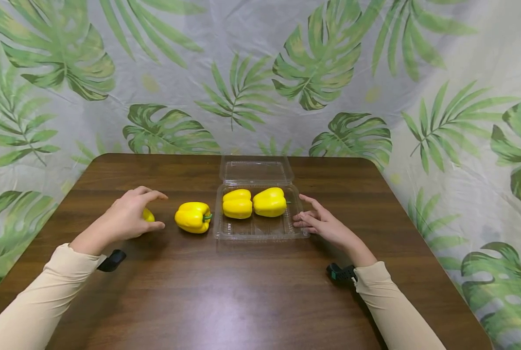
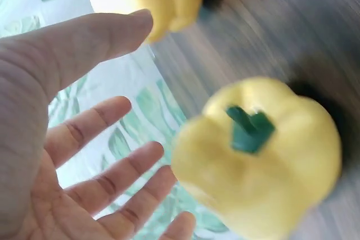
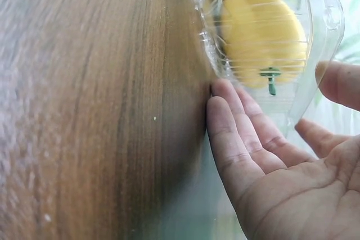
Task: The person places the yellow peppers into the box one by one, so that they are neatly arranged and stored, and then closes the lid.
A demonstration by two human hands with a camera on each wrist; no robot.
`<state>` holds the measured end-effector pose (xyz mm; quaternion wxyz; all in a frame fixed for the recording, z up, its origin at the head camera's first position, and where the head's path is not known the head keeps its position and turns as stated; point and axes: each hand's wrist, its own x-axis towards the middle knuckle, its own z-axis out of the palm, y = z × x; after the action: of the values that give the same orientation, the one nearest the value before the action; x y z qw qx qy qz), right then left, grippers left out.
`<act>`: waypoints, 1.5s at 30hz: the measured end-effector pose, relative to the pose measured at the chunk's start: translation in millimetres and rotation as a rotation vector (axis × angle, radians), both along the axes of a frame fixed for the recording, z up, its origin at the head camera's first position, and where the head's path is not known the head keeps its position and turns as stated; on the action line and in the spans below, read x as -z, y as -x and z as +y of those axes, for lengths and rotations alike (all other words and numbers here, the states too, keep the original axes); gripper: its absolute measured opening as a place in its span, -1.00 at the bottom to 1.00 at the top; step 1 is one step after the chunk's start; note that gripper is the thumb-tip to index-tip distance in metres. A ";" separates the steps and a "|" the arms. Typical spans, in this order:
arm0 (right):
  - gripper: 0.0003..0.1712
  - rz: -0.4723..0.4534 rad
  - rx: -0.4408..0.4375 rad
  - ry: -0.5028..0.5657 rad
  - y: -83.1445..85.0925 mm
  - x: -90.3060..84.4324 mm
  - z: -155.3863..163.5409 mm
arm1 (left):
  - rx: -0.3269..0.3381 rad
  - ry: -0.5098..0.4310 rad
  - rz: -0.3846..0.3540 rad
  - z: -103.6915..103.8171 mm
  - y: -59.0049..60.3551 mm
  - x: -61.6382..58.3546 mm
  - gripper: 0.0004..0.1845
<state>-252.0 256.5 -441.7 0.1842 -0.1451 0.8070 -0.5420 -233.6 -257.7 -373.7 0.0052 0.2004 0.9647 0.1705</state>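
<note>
Clock centred on box, head view; 12 is away from the person.

Box (image 1: 262, 227): clear, on table (image 1: 251, 291), lid (image 1: 256, 171) hinged back at 12. Two peppers in it: one (image 1: 237, 204) towards 10, the other (image 1: 269, 202) towards 1, just beside each other, stem of the second pointing to 3.

Outside, both at 9: near pepper (image 1: 190, 217) just beside the box wall, stem towards 3; outer pepper (image 1: 148, 215) further out, mostly hidden by left hand (image 1: 131, 214).

Left hand: thumb and fingers spread wide, no grip; contact with outer pepper cannot be told. Right hand (image 1: 326, 227): just past 3, fingers extended at the box edge, grasping nothing; fingertip contact unclear.

Step, by my reading: loading the box, half in, left hand working at the loose peppers, right minding the box. Next move would call for a left-hand grip round one loose pepper, then a carry towards 3; box front, towards 6, has room.
</note>
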 end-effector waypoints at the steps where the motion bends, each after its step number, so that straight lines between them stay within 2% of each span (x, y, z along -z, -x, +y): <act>1: -0.21 0.001 -0.001 0.003 0.1 -0.1 -0.1 | -0.011 0.006 -0.004 -4.3 0.1 0.6 -0.30; 6: -0.21 0.008 -0.003 0.002 1.1 -0.4 0.3 | -0.046 0.002 -0.030 -21.5 0.9 5.0 -0.28; 11: -0.21 0.000 -0.001 0.001 1.7 1.0 0.4 | -0.045 -0.006 -0.021 -23.8 0.7 6.1 -0.29; 18: -0.21 -0.008 0.001 0.005 1.0 1.4 0.1 | 0.009 -0.037 -0.024 -5.7 3.6 3.2 -0.28; 23: -0.21 -0.004 0.004 0.000 -0.1 0.4 -0.6 | 0.095 -0.051 -0.033 14.9 8.5 3.1 -0.23; 32: -0.21 -0.003 0.002 0.003 0.4 1.7 -0.4 | 0.211 -0.055 -0.075 46.1 25.0 13.5 -0.10; 39: -0.21 -0.002 -0.003 0.013 0.6 2.3 -0.2 | 0.253 -0.075 -0.082 55.3 33.0 19.9 -0.21; 45: -0.21 -0.004 -0.005 0.018 0.9 1.3 0.0 | 0.243 -0.092 -0.072 56.4 34.9 20.8 -0.23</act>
<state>-252.9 256.5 -443.0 0.1856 -0.1476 0.8013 -0.5492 -268.5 -201.4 -394.5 0.0512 0.3097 0.9237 0.2195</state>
